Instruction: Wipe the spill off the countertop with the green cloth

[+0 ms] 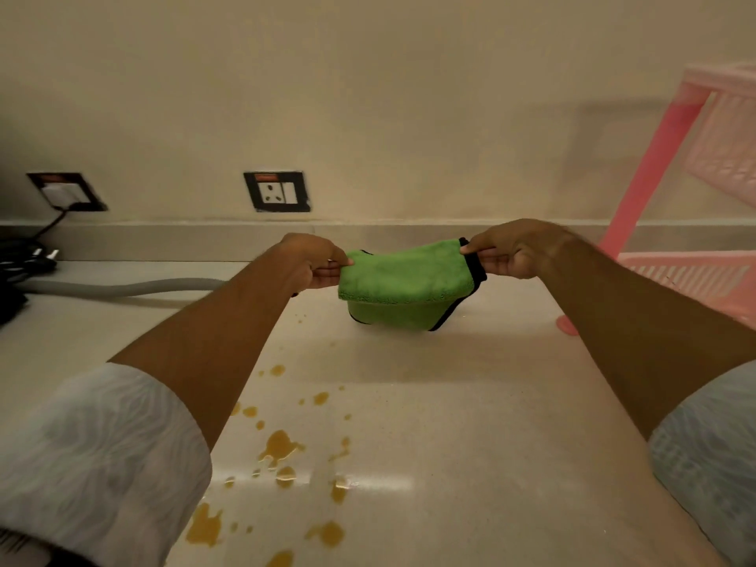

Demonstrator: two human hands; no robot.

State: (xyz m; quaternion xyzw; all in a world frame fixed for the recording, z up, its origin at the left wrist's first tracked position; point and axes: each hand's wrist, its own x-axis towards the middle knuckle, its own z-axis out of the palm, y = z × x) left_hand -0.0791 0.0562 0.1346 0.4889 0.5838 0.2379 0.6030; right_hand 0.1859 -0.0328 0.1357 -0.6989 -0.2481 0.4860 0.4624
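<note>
A green cloth (pixel 405 282) with a black border hangs folded between my two hands, held above the back of the pale countertop (pixel 470 403). My left hand (pixel 315 261) pinches its left corner and my right hand (pixel 511 251) pinches its right corner. The cloth's lower fold sags close to the counter. The spill (pixel 280 446) is a scatter of brownish-yellow puddles and drops on the countertop nearer to me, between my forearms and toward the left.
A pink plastic rack (pixel 695 223) stands at the right on the counter. A grey hose (pixel 122 288) and black cables with plugs (pixel 24 263) lie at the back left. Two wall sockets (pixel 278 191) sit above the backsplash.
</note>
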